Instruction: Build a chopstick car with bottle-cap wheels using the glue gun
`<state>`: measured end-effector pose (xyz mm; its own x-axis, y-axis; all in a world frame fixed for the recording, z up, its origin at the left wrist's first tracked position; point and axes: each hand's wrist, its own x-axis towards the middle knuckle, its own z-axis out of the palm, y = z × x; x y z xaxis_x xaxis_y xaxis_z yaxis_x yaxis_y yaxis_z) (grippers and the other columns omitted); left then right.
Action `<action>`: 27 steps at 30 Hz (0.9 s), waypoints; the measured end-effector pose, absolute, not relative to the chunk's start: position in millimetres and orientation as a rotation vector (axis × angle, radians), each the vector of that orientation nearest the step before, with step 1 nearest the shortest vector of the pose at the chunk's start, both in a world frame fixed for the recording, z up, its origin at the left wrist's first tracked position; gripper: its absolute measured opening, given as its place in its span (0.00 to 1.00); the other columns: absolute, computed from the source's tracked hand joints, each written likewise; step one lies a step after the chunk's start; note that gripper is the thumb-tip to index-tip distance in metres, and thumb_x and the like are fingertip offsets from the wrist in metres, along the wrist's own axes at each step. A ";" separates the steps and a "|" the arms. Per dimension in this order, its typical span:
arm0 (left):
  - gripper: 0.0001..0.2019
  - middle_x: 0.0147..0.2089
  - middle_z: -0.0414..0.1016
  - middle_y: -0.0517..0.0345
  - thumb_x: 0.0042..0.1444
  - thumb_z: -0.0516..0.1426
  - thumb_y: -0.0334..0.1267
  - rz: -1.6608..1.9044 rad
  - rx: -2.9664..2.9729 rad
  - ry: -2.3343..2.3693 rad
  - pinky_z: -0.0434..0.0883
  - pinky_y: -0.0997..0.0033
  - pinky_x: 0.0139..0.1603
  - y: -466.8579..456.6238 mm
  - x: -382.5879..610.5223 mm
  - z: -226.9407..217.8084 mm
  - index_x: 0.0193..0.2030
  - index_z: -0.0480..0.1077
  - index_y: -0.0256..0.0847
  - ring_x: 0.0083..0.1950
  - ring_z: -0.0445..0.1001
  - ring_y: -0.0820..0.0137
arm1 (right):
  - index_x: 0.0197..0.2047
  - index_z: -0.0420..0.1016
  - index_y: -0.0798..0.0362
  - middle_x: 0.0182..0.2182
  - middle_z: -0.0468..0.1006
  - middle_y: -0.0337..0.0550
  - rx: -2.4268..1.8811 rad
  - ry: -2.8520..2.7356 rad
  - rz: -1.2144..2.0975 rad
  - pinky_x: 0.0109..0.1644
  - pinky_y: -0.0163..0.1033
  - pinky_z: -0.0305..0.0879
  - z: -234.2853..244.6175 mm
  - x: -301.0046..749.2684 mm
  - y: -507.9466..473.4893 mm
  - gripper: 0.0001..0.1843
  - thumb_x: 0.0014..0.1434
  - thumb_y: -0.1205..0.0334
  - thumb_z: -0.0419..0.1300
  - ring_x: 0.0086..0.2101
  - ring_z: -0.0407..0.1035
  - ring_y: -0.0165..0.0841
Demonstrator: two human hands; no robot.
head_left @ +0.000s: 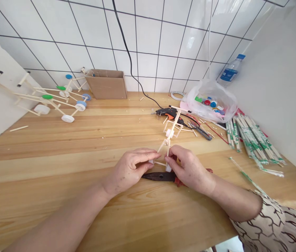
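A small three-wheeled model [174,123] of pale wooden sticks and white bottle caps stands in front of me, its dark-tipped handlebar pointing away. My left hand [132,167] pinches its near left side by a white cap wheel, partly hidden behind the fingers. On the near right stick, just above the other white wheel [168,168], the thumb and fingers of my right hand [190,167] are closed. Red-handled pliers [160,176] lie on the table below the model, their handles partly under my right hand. Beyond the model rests a black glue gun [171,113].
Similar stick models [66,101] stand at the back left beside a cardboard box [107,85]. At the right are a plastic bag [190,99] of bottle caps, a water bottle [229,73], wrapped chopsticks [258,138] and a cutter knife [202,132]. A black cord [129,56] hangs down the wall.
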<state>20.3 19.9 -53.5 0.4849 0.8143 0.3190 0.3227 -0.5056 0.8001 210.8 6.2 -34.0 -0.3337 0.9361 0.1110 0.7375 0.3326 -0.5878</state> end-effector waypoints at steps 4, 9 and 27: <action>0.16 0.46 0.77 0.56 0.50 0.56 0.25 0.922 2.046 0.933 0.71 0.67 0.50 20.0 20.6 -53.1 0.45 0.74 0.42 0.46 0.75 0.68 | 0.26 0.61 0.53 0.24 0.66 0.37 -1.471 -2.169 0.617 0.30 0.33 0.55 -34.3 210.7 5.9 0.08 0.56 0.68 0.52 0.25 0.59 0.28; 0.16 0.46 0.77 0.56 0.50 0.56 0.25 0.932 2.027 0.942 0.71 0.66 0.50 19.2 21.0 -51.9 0.44 0.74 0.43 0.46 0.75 0.68 | 0.25 0.60 0.53 0.22 0.65 0.36 -1.462 -2.167 0.605 0.28 0.33 0.54 -33.8 210.5 5.9 0.09 0.57 0.68 0.51 0.24 0.58 0.27; 0.15 0.45 0.77 0.55 0.50 0.56 0.25 0.941 2.027 0.946 0.71 0.69 0.51 19.1 21.4 -53.1 0.44 0.74 0.41 0.46 0.75 0.68 | 0.24 0.57 0.53 0.22 0.63 0.36 -1.475 -2.195 0.567 0.28 0.33 0.52 -33.2 211.9 7.0 0.12 0.59 0.67 0.50 0.24 0.57 0.27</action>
